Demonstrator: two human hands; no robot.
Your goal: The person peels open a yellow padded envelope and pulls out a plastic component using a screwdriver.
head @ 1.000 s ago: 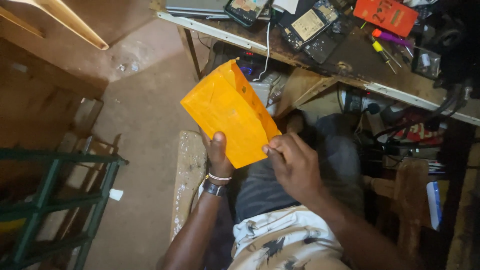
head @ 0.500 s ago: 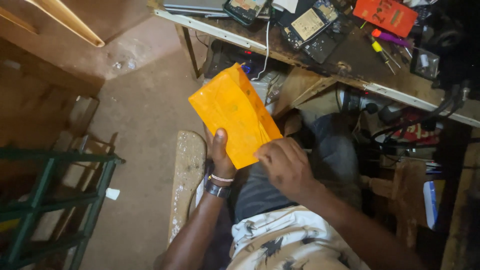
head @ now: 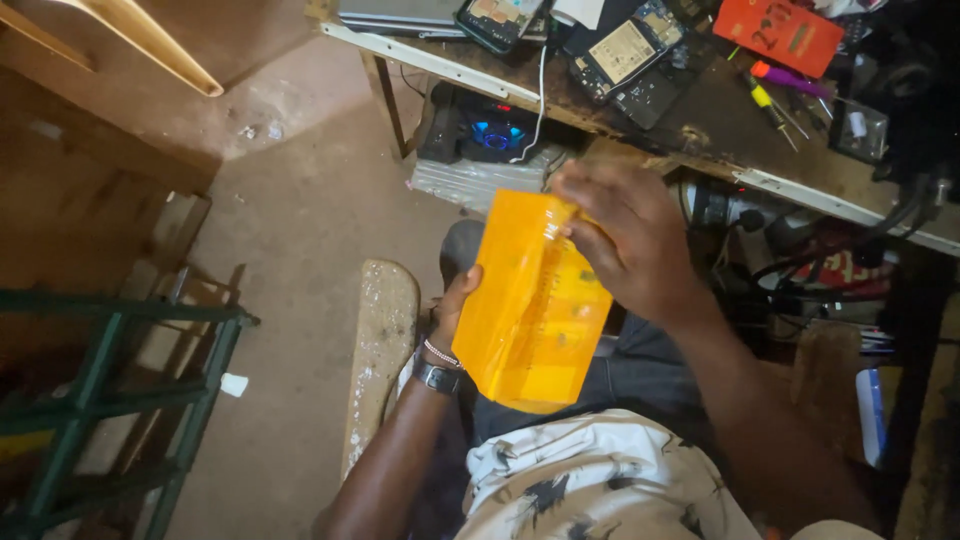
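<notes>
An orange plastic pouch (head: pixel 530 310) stands upright over my lap, with small dark bits faintly showing through it. My left hand (head: pixel 458 300), with a watch and a bead bracelet at the wrist, grips the pouch's left edge from behind. My right hand (head: pixel 625 235) pinches the pouch's top edge, fingers closed on the plastic.
A cluttered workbench (head: pixel 700 130) runs across the top with opened phones (head: pixel 625 50), a red card (head: pixel 780 30) and screwdrivers (head: pixel 770 90). A dark speaker with a blue light (head: pixel 490 130) sits under it. A wooden plank (head: pixel 380 340) lies at my left, and a green metal frame (head: pixel 110 390) stands farther left.
The pouch has swung from tilted to upright and come lower, toward my lap. My right hand has climbed from the pouch's lower right corner to its top edge.
</notes>
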